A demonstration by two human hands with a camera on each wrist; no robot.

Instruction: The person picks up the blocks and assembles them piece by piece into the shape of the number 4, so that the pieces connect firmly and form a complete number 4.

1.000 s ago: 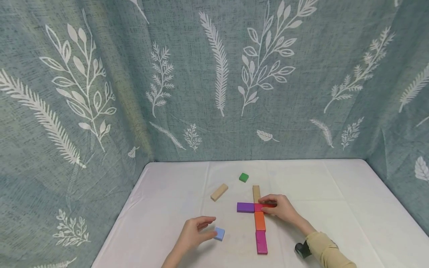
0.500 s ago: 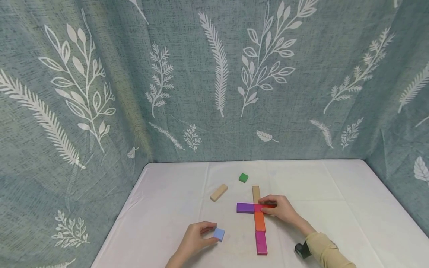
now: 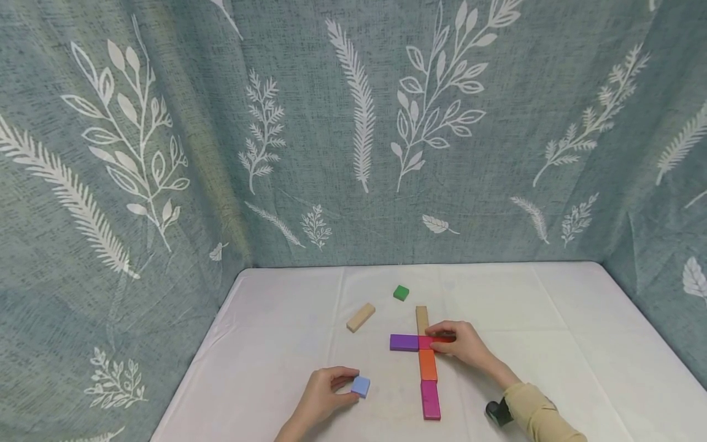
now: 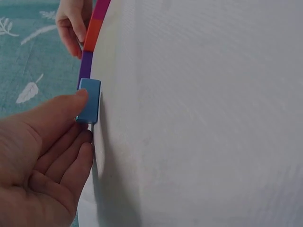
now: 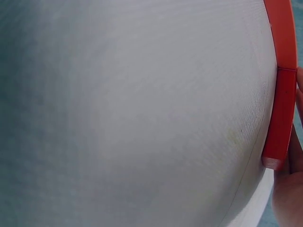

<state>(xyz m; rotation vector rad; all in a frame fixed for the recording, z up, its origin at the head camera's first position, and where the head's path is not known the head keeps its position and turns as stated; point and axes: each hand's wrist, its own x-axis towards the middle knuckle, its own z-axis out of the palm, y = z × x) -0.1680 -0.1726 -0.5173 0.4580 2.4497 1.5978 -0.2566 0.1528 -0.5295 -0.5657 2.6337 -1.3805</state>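
Observation:
My left hand [image 3: 320, 396] pinches a small light blue block [image 3: 361, 386] between thumb and fingers, near the front of the table. The left wrist view shows the thumb on the near face of that blue block [image 4: 90, 100]. My right hand [image 3: 463, 344] holds a red block [image 3: 443, 338] with thumb and fingertips on its two long sides; the hand covers part of it. Left of the red block lie a pinkish-red square block [image 3: 424, 342] and a purple block [image 3: 404, 342]. A tan wooden block [image 3: 422, 319] extends behind the square, with orange [image 3: 428, 365] and magenta [image 3: 431, 400] blocks in front, forming a cross.
A loose tan wooden block [image 3: 361, 317] and a small green block [image 3: 401, 293] lie behind the cross. A dark device [image 3: 499, 412] shows beside the right sleeve [image 3: 544, 411]. The white-covered table [image 3: 287, 319] meets a leaf-patterned teal curtain [image 3: 309, 123] behind.
The left hand's fingers have closed on the light blue block, which they were just reaching beside a second ago. The right hand has stayed at the red block.

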